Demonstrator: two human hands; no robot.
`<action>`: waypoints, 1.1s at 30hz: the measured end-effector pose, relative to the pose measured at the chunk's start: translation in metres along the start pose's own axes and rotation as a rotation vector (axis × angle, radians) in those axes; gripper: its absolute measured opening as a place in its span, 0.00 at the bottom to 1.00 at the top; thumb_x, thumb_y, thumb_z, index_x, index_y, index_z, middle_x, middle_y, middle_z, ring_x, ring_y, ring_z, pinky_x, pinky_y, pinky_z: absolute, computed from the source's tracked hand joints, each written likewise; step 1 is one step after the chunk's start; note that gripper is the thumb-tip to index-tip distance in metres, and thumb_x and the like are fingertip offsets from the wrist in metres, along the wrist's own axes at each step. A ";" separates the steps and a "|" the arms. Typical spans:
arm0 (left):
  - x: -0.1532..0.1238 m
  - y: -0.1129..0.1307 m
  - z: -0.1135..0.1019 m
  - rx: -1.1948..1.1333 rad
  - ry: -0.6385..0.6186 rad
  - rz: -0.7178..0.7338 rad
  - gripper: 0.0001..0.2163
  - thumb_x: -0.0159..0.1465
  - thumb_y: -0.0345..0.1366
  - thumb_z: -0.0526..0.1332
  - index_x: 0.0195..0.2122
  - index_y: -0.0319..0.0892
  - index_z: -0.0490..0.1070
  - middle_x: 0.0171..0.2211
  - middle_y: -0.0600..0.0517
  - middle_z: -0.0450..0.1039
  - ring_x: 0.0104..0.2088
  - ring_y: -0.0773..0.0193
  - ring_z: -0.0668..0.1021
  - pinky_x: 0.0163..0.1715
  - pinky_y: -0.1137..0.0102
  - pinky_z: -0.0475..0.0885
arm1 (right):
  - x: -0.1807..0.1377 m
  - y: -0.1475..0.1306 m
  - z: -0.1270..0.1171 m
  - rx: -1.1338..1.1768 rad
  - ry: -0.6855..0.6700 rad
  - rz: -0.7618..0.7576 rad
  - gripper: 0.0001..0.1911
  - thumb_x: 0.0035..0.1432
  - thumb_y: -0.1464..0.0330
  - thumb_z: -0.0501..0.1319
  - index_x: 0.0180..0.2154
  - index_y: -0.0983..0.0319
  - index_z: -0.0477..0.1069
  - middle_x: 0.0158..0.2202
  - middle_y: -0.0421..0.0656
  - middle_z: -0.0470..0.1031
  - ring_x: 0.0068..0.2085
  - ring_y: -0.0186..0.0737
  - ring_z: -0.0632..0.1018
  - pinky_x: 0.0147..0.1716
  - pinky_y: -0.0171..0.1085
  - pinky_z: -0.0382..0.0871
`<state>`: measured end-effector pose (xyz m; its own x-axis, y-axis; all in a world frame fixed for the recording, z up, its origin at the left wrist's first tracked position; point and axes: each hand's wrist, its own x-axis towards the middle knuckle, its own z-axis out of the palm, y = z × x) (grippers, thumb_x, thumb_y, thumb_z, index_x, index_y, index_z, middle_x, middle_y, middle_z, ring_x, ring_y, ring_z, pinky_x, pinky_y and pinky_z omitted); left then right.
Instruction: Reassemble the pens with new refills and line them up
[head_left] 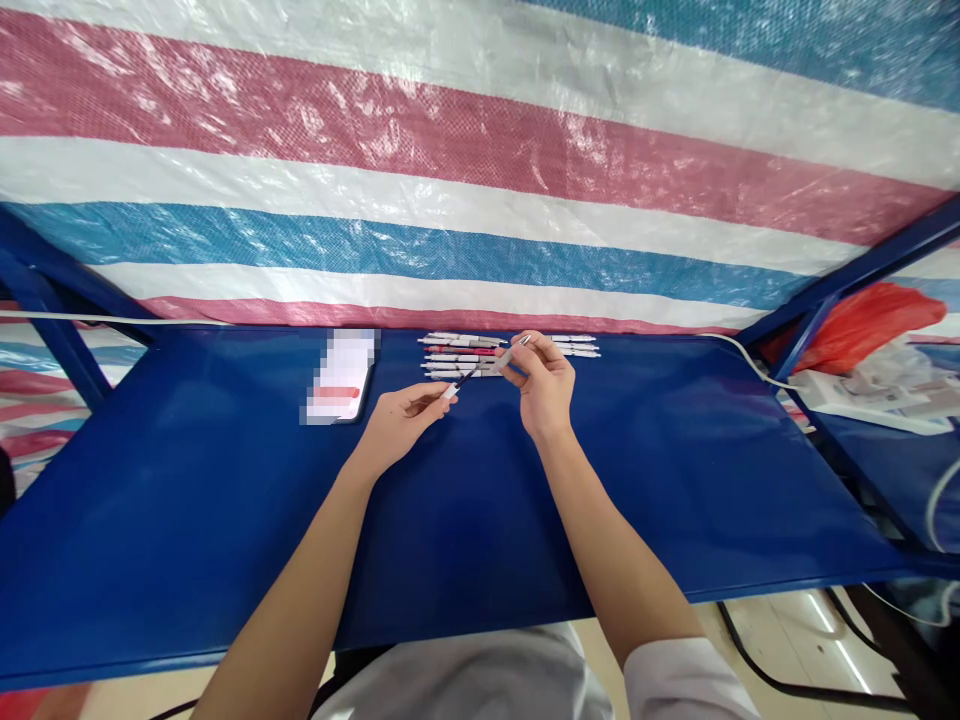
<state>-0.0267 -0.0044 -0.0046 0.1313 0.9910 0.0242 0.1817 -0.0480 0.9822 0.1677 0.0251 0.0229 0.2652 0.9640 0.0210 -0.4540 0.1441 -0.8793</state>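
My left hand (405, 425) is closed around a white pen part (451, 391), from which a thin dark refill (466, 377) sticks out toward the upper right. My right hand (547, 388) pinches a pale pen barrel (508, 357) with a shiny clip end, held apart from the refill. Behind the hands, several white click pens (450, 340) lie side by side on the blue table (465, 520), a red one (474, 351) among them. More white pens (581, 346) lie to the right, partly hidden by my right hand.
A phone (343, 375) with a lit, blurred screen lies left of the pens. The striped plastic sheet (450, 250) hangs along the table's back edge. Blue frame bars (56, 320) stand at the sides. At right are a red plastic bag (862, 325) and a white cable (750, 368).
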 end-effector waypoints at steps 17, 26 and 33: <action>0.001 -0.001 0.002 0.163 -0.019 0.060 0.17 0.60 0.48 0.66 0.46 0.45 0.80 0.39 0.48 0.82 0.39 0.55 0.83 0.44 0.62 0.79 | -0.007 0.007 0.002 0.067 0.129 -0.008 0.12 0.48 0.64 0.68 0.35 0.57 0.70 0.36 0.38 0.76 0.39 0.39 0.83 0.33 0.35 0.80; 0.000 -0.002 0.006 0.223 -0.049 0.095 0.16 0.61 0.47 0.65 0.46 0.45 0.80 0.42 0.49 0.82 0.42 0.54 0.82 0.46 0.64 0.78 | -0.016 0.012 0.004 0.013 0.039 0.002 0.10 0.48 0.66 0.68 0.33 0.58 0.71 0.35 0.38 0.75 0.38 0.38 0.82 0.36 0.37 0.80; 0.001 -0.002 0.013 0.267 -0.044 0.191 0.15 0.64 0.44 0.62 0.47 0.43 0.79 0.42 0.49 0.82 0.40 0.57 0.82 0.43 0.67 0.77 | -0.021 0.020 0.006 0.063 -0.062 0.060 0.09 0.46 0.68 0.69 0.32 0.59 0.73 0.33 0.36 0.77 0.35 0.36 0.83 0.34 0.33 0.79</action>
<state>-0.0146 -0.0047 -0.0085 0.2286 0.9550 0.1891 0.3981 -0.2689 0.8771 0.1481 0.0094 0.0081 0.1833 0.9831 0.0007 -0.5205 0.0977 -0.8483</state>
